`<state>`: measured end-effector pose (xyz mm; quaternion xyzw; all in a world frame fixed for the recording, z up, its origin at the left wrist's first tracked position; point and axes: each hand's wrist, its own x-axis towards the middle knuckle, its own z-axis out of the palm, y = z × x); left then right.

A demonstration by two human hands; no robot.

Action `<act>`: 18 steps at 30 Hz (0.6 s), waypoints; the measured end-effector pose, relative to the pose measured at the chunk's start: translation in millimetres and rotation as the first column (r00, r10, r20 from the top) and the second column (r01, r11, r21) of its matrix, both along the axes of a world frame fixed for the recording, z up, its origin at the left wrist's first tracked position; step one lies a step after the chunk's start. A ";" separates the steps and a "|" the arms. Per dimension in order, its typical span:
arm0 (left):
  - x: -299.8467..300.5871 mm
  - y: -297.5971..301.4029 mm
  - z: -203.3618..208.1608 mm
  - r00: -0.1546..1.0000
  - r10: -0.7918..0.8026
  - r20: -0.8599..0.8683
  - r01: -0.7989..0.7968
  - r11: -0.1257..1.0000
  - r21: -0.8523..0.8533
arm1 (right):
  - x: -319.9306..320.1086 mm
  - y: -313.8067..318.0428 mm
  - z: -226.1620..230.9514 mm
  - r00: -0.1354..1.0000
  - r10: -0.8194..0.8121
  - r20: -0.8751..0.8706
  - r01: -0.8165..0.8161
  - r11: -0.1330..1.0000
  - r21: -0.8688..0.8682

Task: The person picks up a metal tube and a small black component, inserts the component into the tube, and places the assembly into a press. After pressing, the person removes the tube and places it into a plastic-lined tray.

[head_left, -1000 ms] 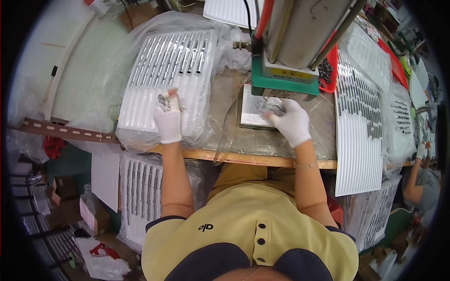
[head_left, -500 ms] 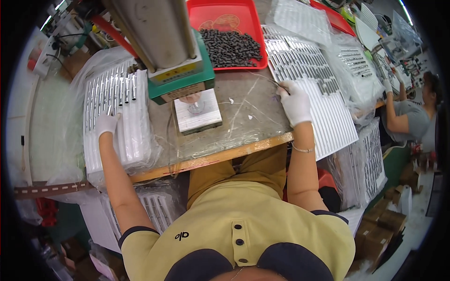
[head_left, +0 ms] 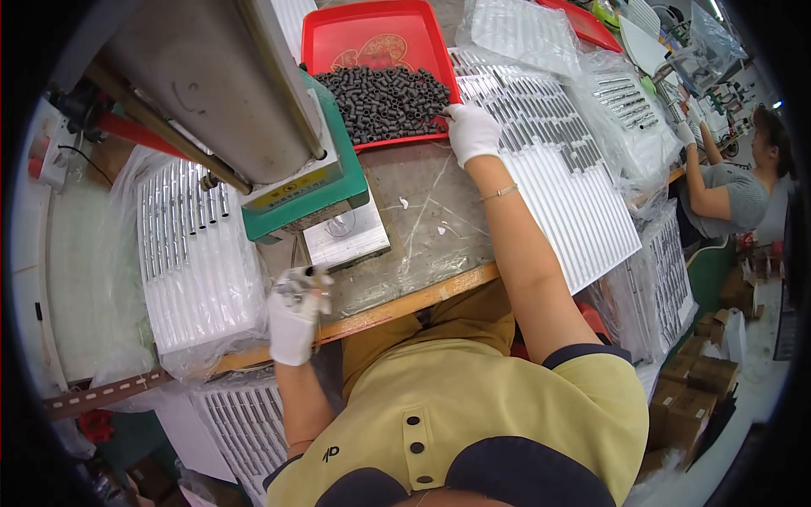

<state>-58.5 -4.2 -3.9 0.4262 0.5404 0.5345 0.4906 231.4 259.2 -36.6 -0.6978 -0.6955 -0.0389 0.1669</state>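
Right hand (head_left: 473,135) moved to one tray (head_left: 422,40), one press (head_left: 198,97)

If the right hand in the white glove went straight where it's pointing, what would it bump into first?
Probably the small dark pieces heaped in the red tray: the right hand points at them from the tray's right edge. Whether it already touches them is hard to tell.
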 end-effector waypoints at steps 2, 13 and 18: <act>27.3 4.5 2.6 0.990 -0.048 0.130 0.059 0.994 -0.087 | 0.9 8.9 -3.4 0.999 0.005 0.035 -0.004 1.000 -0.014; 86.0 50.9 -3.9 0.969 -0.069 -0.238 0.073 0.997 0.009 | 11.2 -165.3 84.1 0.656 0.369 -0.659 -0.478 0.878 0.017; 110.3 49.4 -6.9 0.872 -0.133 -0.472 0.208 0.972 0.111 | 22.9 -194.7 80.2 0.825 0.482 -0.295 -0.475 0.874 0.102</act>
